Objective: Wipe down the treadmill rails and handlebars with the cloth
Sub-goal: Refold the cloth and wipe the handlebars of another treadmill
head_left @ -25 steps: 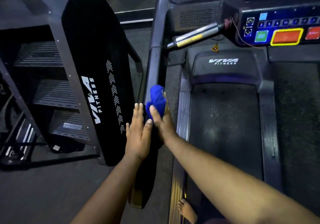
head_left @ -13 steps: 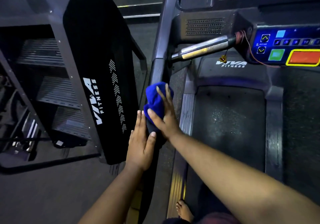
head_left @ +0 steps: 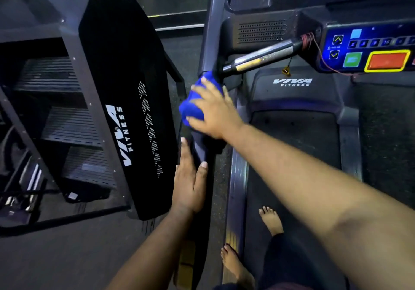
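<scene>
A bunched blue cloth (head_left: pixel 190 108) sits on the treadmill's left side rail (head_left: pixel 210 49), a dark grey bar running up to the console. My right hand (head_left: pixel 213 110) grips the cloth from above, thumb under its near edge, and presses it onto the rail. My left hand (head_left: pixel 189 182) rests flat on the same rail lower down, fingers straight. A silver handlebar (head_left: pixel 262 59) juts out from the console just beyond the cloth.
A black stair-climber machine (head_left: pixel 125 101) marked VIVA FITNESS stands close on the left. The console (head_left: pixel 370 49) with lit buttons is at upper right. The treadmill belt (head_left: pixel 296 155) lies below, with my two bare feet (head_left: pixel 270 220) on it.
My right hand has slid the cloth further up the rail toward the silver handlebar. My left hand stays flat on the rail, now farther behind the cloth.
</scene>
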The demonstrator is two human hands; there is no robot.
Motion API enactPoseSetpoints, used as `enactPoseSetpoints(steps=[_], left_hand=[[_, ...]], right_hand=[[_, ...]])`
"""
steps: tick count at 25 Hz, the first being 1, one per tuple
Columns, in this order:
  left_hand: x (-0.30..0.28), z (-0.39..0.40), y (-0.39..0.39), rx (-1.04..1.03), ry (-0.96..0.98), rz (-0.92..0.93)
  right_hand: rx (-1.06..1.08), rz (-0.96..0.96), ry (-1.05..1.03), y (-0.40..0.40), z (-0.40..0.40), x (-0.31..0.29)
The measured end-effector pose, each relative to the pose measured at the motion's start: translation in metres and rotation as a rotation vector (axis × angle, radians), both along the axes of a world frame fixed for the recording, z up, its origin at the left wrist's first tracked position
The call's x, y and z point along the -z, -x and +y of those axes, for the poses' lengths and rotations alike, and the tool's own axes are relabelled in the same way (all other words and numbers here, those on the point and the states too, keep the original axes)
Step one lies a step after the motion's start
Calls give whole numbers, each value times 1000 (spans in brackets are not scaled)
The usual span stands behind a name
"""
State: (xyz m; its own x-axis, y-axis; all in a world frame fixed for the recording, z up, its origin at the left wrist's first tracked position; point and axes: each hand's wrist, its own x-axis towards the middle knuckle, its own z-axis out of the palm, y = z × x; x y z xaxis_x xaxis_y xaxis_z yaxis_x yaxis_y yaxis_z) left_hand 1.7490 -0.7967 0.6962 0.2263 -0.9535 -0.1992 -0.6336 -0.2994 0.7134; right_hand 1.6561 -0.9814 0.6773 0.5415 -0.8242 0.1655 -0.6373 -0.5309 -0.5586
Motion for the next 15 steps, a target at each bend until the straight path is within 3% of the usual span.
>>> enactPoseSetpoints(steps=[2,5,7,9,13,15], left_hand=[[1,1,0,9,-15,24],[3,2,-3,34,6,65],[5,0,-5,45,2,86],[6,0,-4,50,-17,70],[4,-1,-1,69,-39,-45],[2,-2,1,64,-73,-96]], right_hand=[[168,-78,-156,-8,-20,1],[455,-673,-536,-13,48,24],[511,-917,-765,-12,129,29],[478,-1009,-927,-13,148,31],[616,-1130,-1017,-9,35,24],[557,-1147,-1104,-6,11,39]])
